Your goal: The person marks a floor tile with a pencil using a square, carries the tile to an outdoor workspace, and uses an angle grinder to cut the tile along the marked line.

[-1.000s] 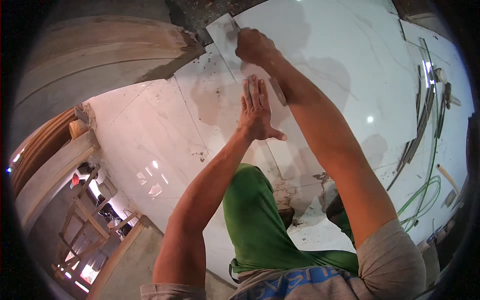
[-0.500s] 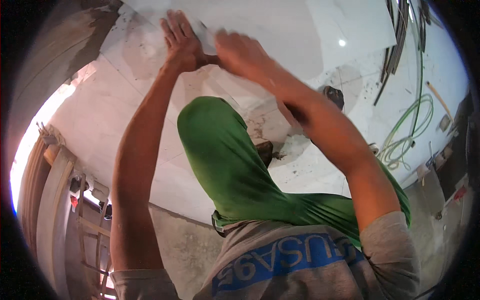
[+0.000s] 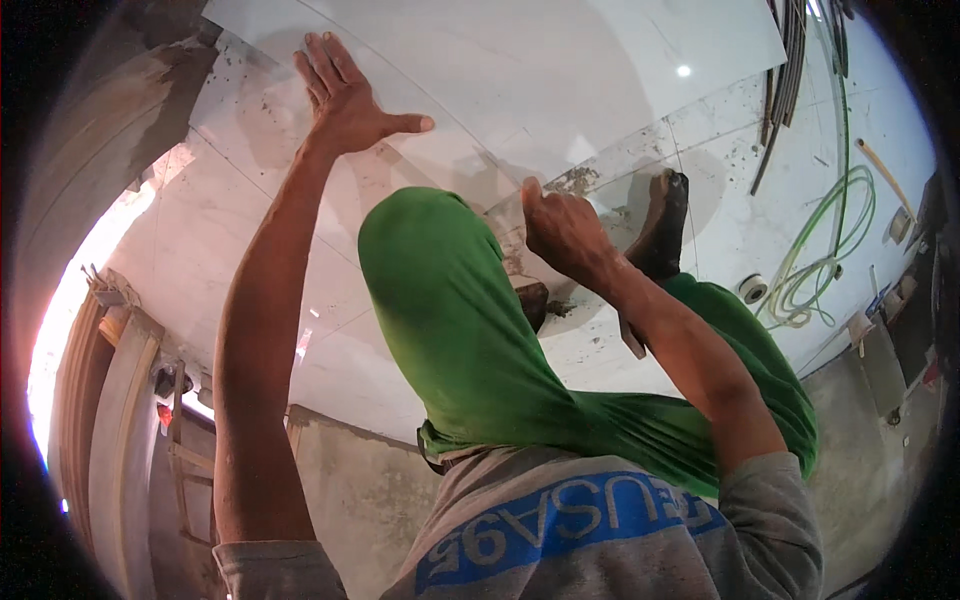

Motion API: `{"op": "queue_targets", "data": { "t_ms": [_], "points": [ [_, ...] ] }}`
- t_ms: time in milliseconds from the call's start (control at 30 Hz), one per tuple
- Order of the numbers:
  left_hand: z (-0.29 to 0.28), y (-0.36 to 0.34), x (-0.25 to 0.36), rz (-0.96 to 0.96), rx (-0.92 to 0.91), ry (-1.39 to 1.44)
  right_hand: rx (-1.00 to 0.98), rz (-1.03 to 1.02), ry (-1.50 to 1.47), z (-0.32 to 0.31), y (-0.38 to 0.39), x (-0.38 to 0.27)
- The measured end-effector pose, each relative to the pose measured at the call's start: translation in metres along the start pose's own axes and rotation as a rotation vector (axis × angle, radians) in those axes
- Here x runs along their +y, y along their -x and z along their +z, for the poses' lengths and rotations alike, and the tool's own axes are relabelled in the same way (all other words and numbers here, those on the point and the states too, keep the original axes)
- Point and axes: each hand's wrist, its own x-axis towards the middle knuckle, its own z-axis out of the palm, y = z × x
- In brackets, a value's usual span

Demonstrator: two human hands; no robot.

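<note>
My left hand (image 3: 345, 108) is open over a pale marbled tile (image 3: 440, 50), fingers stretched forward and thumb out to the right. Whether its palm presses on the tile is hard to make out. Fingers curled, my right hand (image 3: 568, 232) is closed near the tile's front edge, to the right of my raised green-trousered knee (image 3: 425, 240). What it grips is hidden by the hand. A narrow grey piece (image 3: 632, 340) shows below my right forearm and may belong to a held tool. Mortar smudges (image 3: 575, 182) mark the surface beyond that hand.
Dark rods (image 3: 785, 90) lie at the far right, with a coiled green hose (image 3: 815, 260) and a small round roll (image 3: 752, 288) nearer. My dark-covered foot (image 3: 665, 215) rests on the floor. Planks (image 3: 115, 400) and a wooden frame (image 3: 180, 450) stand at the left.
My right hand has drawn back and to the right, away from my left hand. The left hand has shifted slightly left, its thumb now in plain sight.
</note>
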Motion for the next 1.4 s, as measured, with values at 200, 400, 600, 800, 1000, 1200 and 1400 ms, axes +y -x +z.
{"op": "queue_targets", "data": {
  "t_ms": [200, 400, 600, 800, 1000, 1200, 1400],
  "points": [
    [0.0, 0.002, 0.003, -0.1, -0.069, 0.043, -0.039, 0.02, 0.009, 0.004, -0.013, -0.003],
    [-0.016, 0.002, 0.019, -0.2, -0.122, 0.119, 0.036, -0.034, 0.08, -0.031, -0.09, -0.044],
    [-0.024, -0.006, 0.018, -0.12, -0.103, 0.056, 0.277, -0.128, -0.006, -0.083, -0.242, -0.107],
    [-0.043, 0.003, 0.019, -0.2, -0.168, 0.214, 0.161, -0.158, -0.05, -0.128, -0.365, -0.169],
    [-0.04, 0.006, 0.019, -0.256, -0.187, 0.214, 0.137, -0.221, 0.067, -0.158, -0.421, -0.206],
    [-0.01, 0.017, 0.0, -0.202, -0.076, 0.166, 0.105, -0.331, 0.142, -0.122, -0.356, -0.167],
    [-0.016, 0.001, 0.019, -0.177, -0.127, 0.039, 0.091, -0.118, 0.048, -0.073, -0.171, -0.079]
  ]
}}
